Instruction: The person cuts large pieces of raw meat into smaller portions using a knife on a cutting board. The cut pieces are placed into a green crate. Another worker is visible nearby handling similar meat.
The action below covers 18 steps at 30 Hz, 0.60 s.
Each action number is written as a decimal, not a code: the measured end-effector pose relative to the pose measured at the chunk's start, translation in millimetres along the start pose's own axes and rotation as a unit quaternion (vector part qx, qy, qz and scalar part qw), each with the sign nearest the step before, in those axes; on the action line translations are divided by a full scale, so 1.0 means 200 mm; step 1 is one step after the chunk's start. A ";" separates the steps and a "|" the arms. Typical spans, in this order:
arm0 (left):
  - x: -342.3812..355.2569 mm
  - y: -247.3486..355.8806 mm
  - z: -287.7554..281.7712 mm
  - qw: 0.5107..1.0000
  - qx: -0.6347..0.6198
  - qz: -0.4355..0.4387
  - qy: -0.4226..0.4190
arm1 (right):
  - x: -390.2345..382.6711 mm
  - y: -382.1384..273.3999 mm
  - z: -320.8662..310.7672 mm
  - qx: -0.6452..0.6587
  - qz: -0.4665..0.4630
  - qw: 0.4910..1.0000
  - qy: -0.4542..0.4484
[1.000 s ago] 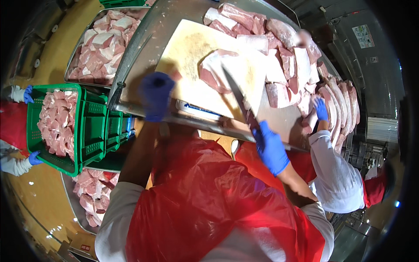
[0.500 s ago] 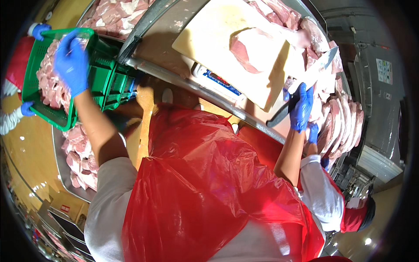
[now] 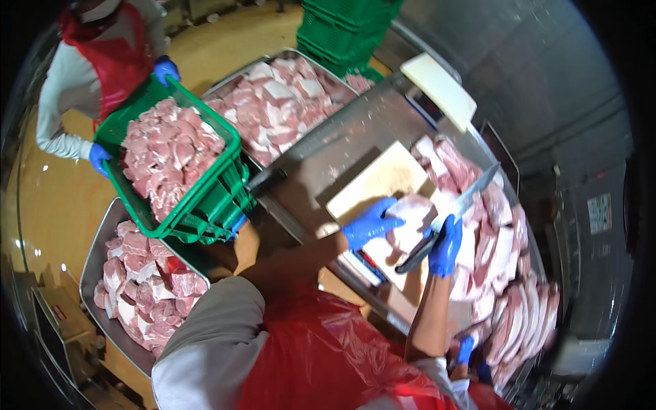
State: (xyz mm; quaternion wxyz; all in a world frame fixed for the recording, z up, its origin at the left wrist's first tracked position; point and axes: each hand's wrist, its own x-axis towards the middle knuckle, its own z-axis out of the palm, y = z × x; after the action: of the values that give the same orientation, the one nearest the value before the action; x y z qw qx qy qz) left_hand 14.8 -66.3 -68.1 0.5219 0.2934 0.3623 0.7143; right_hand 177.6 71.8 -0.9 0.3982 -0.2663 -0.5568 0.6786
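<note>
A knife [image 3: 475,190] with a black handle is in the grip of my right hand [image 3: 445,249]; its bright blade slants up to the far right, over the meat. My left hand [image 3: 369,225], blue-gloved with fingers stretched out, reaches to the near edge of a pale piece of meat [image 3: 412,213] and seems to touch it. That piece lies on a cream cutting board [image 3: 369,179], between my two hands. Part of a scale [image 3: 369,268] shows under the board's near edge.
Long meat strips [image 3: 502,253] pile up right of the board. At left, a co-worker [image 3: 89,89] holds a green crate [image 3: 232,147] of cut meat, above other green crates. Metal tubs [image 3: 102,232] of chunks flank it. A second board [image 3: 441,89] stands at the far end.
My left hand has left the crate's meat and come right to the piece on the board. My right hand keeps the knife. The view has turned, showing more of the co-worker and tubs.
</note>
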 end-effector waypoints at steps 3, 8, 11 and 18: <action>-0.10 -0.05 -0.06 0.975 -0.207 -0.066 0.041 | -0.14 -0.18 0.38 -0.043 0.002 0.999 -0.006; -0.25 0.17 -0.23 0.979 -0.025 0.200 0.031 | -0.29 -0.33 0.54 -0.090 -0.086 0.992 -0.027; -0.17 0.50 -0.45 0.589 0.538 0.483 0.360 | -0.36 -0.42 0.40 -0.053 -0.102 0.991 -0.063; 0.05 0.43 -0.81 0.900 -0.211 0.208 0.320 | -0.62 -0.22 -0.21 -0.089 -0.024 0.989 0.114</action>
State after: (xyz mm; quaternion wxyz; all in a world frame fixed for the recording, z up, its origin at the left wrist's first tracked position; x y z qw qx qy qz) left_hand -162.1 -107.5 -88.5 0.2673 0.0011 0.2811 0.9217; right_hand 290.3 -6.7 21.3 0.4504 -0.3631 -0.5719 0.5817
